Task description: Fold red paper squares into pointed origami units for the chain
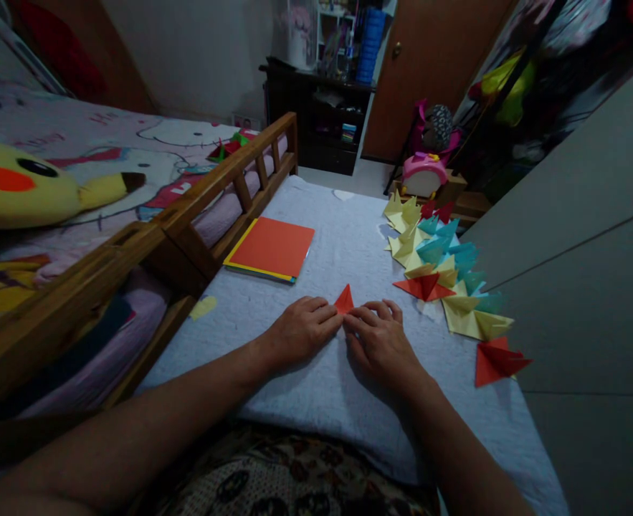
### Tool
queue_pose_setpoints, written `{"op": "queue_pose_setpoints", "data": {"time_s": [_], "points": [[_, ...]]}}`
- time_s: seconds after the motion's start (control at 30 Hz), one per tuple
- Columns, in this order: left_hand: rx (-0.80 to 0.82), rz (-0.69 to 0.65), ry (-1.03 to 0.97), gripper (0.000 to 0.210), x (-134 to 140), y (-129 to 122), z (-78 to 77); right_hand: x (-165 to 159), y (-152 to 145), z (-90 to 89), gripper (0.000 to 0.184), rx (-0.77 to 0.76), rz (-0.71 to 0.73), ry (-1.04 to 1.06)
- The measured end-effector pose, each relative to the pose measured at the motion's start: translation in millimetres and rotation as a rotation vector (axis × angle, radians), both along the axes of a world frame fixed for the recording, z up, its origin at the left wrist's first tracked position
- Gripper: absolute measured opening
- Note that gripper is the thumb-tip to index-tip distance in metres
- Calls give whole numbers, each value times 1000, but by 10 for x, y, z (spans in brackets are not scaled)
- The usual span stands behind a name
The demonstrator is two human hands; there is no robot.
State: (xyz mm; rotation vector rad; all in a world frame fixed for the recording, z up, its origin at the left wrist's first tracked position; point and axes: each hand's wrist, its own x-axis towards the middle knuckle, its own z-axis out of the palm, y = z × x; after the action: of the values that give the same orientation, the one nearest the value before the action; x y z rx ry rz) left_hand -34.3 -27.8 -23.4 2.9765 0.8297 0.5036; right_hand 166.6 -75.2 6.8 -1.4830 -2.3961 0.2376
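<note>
Just below the middle of the frame, the left hand (302, 326) and right hand (381, 333) curl their fingers at the lower corners of a small red folded paper (345, 297); whether they pinch or merely press, I cannot tell. It looks light, crisp and easily creased, best taken by its folded edges. Beyond, left of centre, lies an orange-topped stack (276, 247).

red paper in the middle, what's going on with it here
A person has both hands at a small folded red paper on the pale cloth: the left hand and the right hand have their fingertips at its near part, and its point faces away from the person. Beyond the left hand lies an orange-topped stack. Off to the right, folded papers in yellow, blue and red sit in a long cluster.
</note>
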Motion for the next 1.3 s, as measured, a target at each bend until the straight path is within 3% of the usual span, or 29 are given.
{"op": "queue_pose_setpoints", "data": {"time_s": [0.5,0.6,0.73,1.07,1.3], "points": [[3,7,45,24,4,-17,9,266,59,-2,20,48,-12,71],[-14,-14,19,29,7,-16,3,208,57,-59,40,58,68,107],[-49,-84,-7,29,9,-7,1,118,56,-136,62,-43,130,12],[-94,-113,-77,34,14,-10,-74,52,141,-193,60,-58,14,-124],[-133,-114,-68,26,14,-20,-26,3,217,-189,62,-64,-61,-140]]}}
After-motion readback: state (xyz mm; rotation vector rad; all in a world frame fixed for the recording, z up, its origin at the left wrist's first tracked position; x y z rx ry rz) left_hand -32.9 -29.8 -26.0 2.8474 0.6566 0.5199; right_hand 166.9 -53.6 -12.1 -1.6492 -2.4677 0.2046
